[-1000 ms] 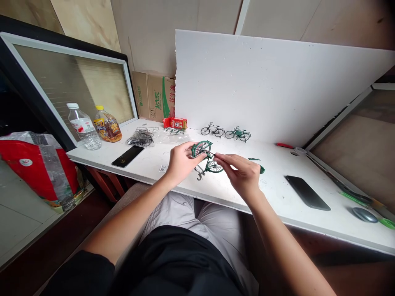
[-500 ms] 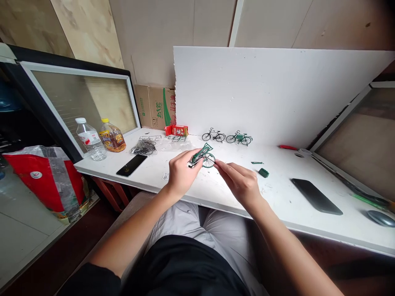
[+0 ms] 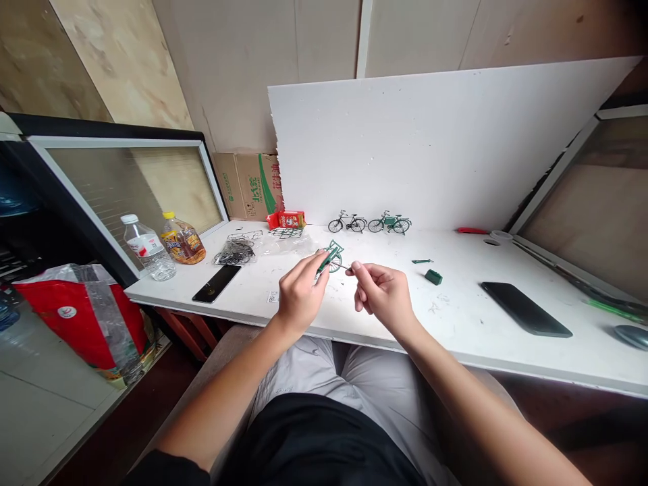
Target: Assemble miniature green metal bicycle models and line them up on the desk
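My left hand (image 3: 300, 291) is closed around a small green model bicycle (image 3: 333, 250), held tilted above the table; its lower part is hidden by the fingers. Between thumb and fingertips, my right hand (image 3: 383, 291) pinches a thin dark rod-like piece (image 3: 345, 267). The far end of this piece reaches to the bicycle's wheel; whether it is a tool or a bicycle part I cannot tell. To the right of my right hand lie a small green box-shaped part (image 3: 433, 277) and a slim green part (image 3: 422, 261).
Two finished-looking model bicycles, one black (image 3: 347, 221) and one green (image 3: 389, 222), stand at the back by a white board (image 3: 430, 148). Phones (image 3: 217, 283), two bottles (image 3: 183, 239), a bag of dark parts (image 3: 233, 252) and a red packet (image 3: 292, 219) sit around. A mouse (image 3: 630, 336) lies far right.
My right hand has turned, its fingers now curled, and the thin dark piece shows in its pinch. The bicycle has tilted slightly in my left hand. The camera view has shifted a little.
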`<state>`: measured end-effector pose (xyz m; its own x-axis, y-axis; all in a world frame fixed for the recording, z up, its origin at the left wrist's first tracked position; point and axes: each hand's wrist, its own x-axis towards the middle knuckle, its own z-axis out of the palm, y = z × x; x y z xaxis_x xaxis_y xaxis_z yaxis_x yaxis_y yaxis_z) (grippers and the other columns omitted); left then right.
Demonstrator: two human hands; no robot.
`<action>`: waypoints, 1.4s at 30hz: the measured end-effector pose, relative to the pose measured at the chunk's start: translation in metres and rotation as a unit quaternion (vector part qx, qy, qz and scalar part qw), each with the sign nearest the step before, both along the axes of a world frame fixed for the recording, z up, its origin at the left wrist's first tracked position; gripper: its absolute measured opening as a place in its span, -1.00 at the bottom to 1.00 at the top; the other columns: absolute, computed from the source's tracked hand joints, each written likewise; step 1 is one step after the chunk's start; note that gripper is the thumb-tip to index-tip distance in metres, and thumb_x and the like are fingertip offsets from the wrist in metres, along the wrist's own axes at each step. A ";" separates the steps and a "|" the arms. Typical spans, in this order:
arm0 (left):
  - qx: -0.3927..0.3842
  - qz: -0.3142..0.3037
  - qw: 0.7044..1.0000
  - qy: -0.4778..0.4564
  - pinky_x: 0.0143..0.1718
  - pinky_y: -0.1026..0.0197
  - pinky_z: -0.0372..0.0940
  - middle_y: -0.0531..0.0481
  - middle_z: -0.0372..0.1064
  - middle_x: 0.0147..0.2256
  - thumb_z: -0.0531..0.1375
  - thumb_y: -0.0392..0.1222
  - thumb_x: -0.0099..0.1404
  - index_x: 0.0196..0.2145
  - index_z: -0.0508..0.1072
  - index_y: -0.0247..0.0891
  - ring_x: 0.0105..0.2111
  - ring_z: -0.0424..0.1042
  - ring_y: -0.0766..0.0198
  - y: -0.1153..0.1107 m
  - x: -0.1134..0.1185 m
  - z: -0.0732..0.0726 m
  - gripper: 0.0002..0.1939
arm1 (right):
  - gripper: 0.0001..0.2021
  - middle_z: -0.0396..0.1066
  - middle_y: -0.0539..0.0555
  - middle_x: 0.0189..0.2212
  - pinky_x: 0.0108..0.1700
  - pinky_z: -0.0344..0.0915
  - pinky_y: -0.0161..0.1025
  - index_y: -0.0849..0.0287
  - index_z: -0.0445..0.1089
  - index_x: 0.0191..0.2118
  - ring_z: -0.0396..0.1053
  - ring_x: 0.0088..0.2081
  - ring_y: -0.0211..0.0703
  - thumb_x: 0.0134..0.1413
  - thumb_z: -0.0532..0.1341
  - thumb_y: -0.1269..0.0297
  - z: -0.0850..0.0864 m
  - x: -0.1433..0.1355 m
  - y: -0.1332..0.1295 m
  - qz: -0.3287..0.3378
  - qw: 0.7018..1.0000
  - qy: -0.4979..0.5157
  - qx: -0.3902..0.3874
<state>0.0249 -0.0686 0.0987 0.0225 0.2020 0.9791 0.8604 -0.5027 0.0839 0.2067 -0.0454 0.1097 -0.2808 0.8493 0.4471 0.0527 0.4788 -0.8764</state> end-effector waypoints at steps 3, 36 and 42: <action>0.002 0.010 1.000 0.023 0.07 0.14 0.56 -0.17 0.65 -0.02 0.25 -0.41 0.43 0.13 0.57 -0.26 -0.04 0.67 0.12 0.001 -0.002 -0.002 -0.65 | -0.47 0.21 -0.09 -0.74 -0.62 0.12 -0.26 0.16 0.45 -0.37 0.25 -0.72 -0.22 0.34 0.19 -0.26 -0.006 -0.006 0.002 0.030 0.995 0.040 -0.088; -0.047 0.009 0.998 0.041 0.05 0.15 0.56 -0.19 0.65 -0.04 0.23 -0.33 0.47 0.11 0.57 -0.26 -0.05 0.67 0.12 0.010 -0.009 -0.010 -0.70 | -0.61 0.10 -0.12 -0.52 -0.42 0.08 -0.28 0.09 0.29 -0.22 0.05 -0.50 -0.24 0.47 0.05 -0.12 -0.013 -0.004 0.007 0.148 0.983 0.019 -0.107; -0.043 0.012 0.999 0.031 0.04 0.14 0.55 -0.17 0.65 -0.05 0.23 -0.34 0.46 0.09 0.57 -0.24 -0.06 0.67 0.12 0.008 -0.010 -0.005 -0.72 | -0.72 0.45 0.09 -0.19 -0.19 0.24 -0.21 0.08 0.33 -0.05 0.35 -0.30 -0.16 0.54 0.02 0.02 -0.025 -0.004 0.011 0.013 0.987 -0.096 0.125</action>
<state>0.0146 -0.0603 0.0935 0.0772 0.2864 0.9550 0.8769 -0.4754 0.0716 0.2023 -0.0346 0.0849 -0.4017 0.7101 0.5782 0.1917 0.6826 -0.7052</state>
